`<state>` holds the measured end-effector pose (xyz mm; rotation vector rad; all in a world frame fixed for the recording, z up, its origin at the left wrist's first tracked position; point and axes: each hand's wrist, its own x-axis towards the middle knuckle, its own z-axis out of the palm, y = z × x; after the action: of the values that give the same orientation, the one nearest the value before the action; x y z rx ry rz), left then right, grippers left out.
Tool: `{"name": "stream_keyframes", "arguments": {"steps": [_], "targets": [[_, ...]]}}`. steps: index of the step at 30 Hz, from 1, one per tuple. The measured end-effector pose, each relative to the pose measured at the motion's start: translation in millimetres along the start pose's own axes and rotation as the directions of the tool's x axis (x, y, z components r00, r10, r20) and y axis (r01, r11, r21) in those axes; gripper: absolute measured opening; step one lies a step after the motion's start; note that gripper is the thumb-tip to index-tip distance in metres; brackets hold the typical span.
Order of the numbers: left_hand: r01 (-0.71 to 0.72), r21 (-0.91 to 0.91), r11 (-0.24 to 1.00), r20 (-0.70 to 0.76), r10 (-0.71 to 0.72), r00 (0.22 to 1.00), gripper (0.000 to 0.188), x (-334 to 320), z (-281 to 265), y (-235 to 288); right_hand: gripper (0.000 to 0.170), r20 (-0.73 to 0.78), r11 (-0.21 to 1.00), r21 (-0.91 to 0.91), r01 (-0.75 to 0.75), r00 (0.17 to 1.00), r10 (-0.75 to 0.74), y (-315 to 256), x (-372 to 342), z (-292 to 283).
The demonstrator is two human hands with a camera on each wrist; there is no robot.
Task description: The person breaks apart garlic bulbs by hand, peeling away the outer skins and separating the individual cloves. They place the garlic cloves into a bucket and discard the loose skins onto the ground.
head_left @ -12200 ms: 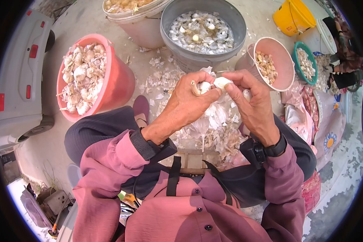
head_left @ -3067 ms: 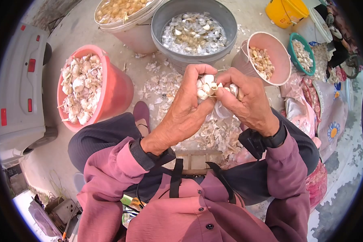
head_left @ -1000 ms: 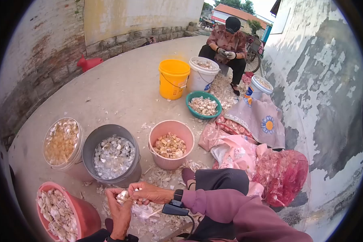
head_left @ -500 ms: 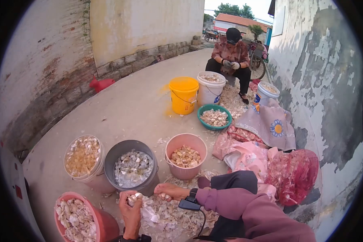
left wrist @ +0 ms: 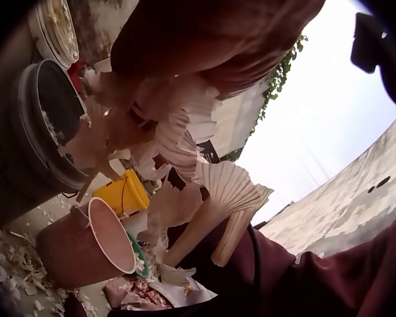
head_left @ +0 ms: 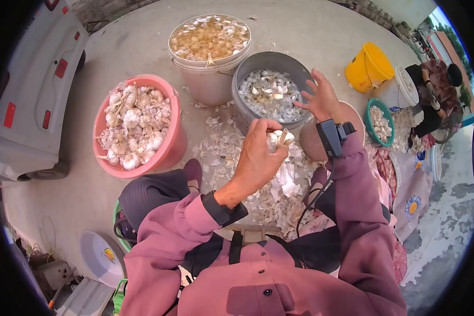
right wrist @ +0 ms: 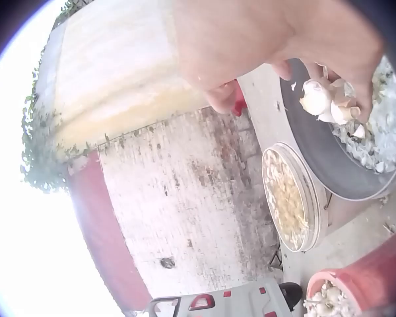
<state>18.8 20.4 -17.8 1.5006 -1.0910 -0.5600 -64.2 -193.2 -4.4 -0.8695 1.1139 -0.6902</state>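
Garlic [head_left: 279, 141] is gripped in the curled fingers and thumb of the left hand [head_left: 255, 160], above skins [head_left: 263, 205] strewn on the ground. The right hand [head_left: 324, 97] is opened wide, its fingers spread at the rim of the grey bucket [head_left: 243, 111]. Cloves [right wrist: 325, 102] are seen beside its fingers in the right wrist view; whether they are touched cannot be told. Peeled-back skin and stems [left wrist: 228, 205] are shown in the left wrist view. Whole bulbs [head_left: 134, 124] are heaped in the red tub [head_left: 176, 150].
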Motion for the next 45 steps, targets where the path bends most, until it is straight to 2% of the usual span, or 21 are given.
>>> {"name": "stream_keyframes", "arguments": {"steps": [3,5,6,7,8,13,15,17,21,23,28,31,33,34,35,37,38,40,41,43,45], "targets": [[0.069,-0.062,0.996,-0.008,-0.07,0.998,0.041,2.0,-0.4,1.1,0.058,0.196,0.989,0.015,0.145,0.97,-0.145,8.1,-19.8,-15.8],[0.188,-0.132,0.973,0.064,-0.181,0.981,0.043,3.0,-0.4,3.1,0.045,0.538,0.946,-0.152,0.286,0.827,-0.164,8.1,-71.8,-18.9],[0.13,-0.144,0.981,0.075,-0.12,0.99,0.043,2.9,0.4,2.4,0.042,0.542,0.899,-0.238,0.367,0.818,-0.191,16.7,-93.4,-20.8],[0.066,-0.153,0.986,0.085,-0.054,0.995,0.042,3.0,1.7,3.4,0.04,0.55,0.838,-0.316,0.445,0.806,-0.221,25.2,-110.4,-22.8],[0.045,-0.162,0.986,0.091,-0.03,0.995,0.041,2.9,4.3,5.1,0.041,0.615,0.626,-0.421,0.657,0.714,-0.336,42.1,-111.3,-30.6],[-0.017,-0.186,0.982,0.2,0.055,0.978,0.038,-20.5,17.7,15.9,0.033,0.461,0.616,-0.363,0.699,0.709,-0.533,66.5,-156.0,-47.5],[-0.049,-0.143,0.988,0.235,0.082,0.968,0.038,-36.3,17.8,27.6,0.029,0.456,0.525,-0.44,0.728,0.685,-0.568,73.4,-173.1,-57.9],[-0.318,0.23,0.92,0.242,0.262,0.934,0.039,-50.9,13.5,47.3,0.024,0.437,0.547,-0.418,0.725,0.688,-0.579,76.1,-192.3,-64.8],[-0.214,0.247,0.945,0.367,0.113,0.923,0.04,-82.5,18.7,60.0,0.02,0.385,0.478,-0.428,0.767,0.633,-0.672,80.1,-220.5,-67.4],[-0.125,-0.046,0.991,0.216,0.132,0.967,0.043,-99.7,27.2,56.8,0.021,0.354,0.502,-0.386,0.774,0.627,-0.694,87.8,-227.7,-67.9],[-0.075,-0.073,0.995,0.156,0.086,0.984,0.04,-123.5,32.5,56.3,0.024,0.334,0.53,-0.352,0.772,0.632,-0.699,100.8,-238.1,-70.4],[-0.093,-0.05,0.994,0.155,0.1,0.983,0.042,-129.7,33.8,54.0,0.025,0.32,0.557,-0.358,0.749,0.659,-0.681,112.1,-238.0,-72.6],[-0.293,0.087,0.952,0.133,0.28,0.951,0.043,-132.0,35.6,56.7,0.026,0.252,0.609,-0.304,0.732,0.679,-0.69,118.8,-234.9,-73.3],[-0.104,0.002,0.995,0.134,0.103,0.986,0.046,-135.0,34.2,60.0,0.029,0.292,0.613,-0.333,0.716,0.697,-0.655,114.2,-239.5,-71.9],[-0.106,0.0,0.994,0.132,0.105,0.986,0.046,-133.8,31.9,59.1,0.029,0.293,0.611,-0.335,0.718,0.695,-0.656,112.3,-238.1,-71.4],[0.112,-0.232,0.966,0.15,-0.079,0.986,0.046,-131.1,25.4,55.1,0.032,0.328,0.745,-0.235,0.624,0.773,-0.543,105.8,-237.1,-68.0],[0.142,-0.325,0.935,0.17,-0.09,0.981,0.044,-130.9,24.1,47.7,0.033,0.299,0.909,-0.14,0.393,0.892,-0.339,96.2,-243.6,-70.2],[0.143,-0.32,0.937,0.209,-0.078,0.975,0.043,-127.6,14.7,47.1,0.033,0.369,0.97,0.021,0.244,0.9,-0.234,101.2,-237.4,-77.9],[0.149,-0.311,0.939,0.247,-0.072,0.966,0.041,-127.6,11.1,47.0,0.033,0.453,0.984,0.167,0.063,0.881,-0.134,103.5,-235.4,-80.7],[0.185,-0.389,0.902,0.235,-0.097,0.967,0.043,-128.0,8.2,44.2,0.031,0.474,0.981,0.195,0.005,0.875,-0.099,109.6,-232.4,-85.1],[0.206,-0.394,0.896,0.291,-0.09,0.952,0.043,-128.2,4.4,47.6,0.028,0.73,0.822,0.472,-0.319,0.664,-0.162,122.7,-224.8,-93.7]]}}
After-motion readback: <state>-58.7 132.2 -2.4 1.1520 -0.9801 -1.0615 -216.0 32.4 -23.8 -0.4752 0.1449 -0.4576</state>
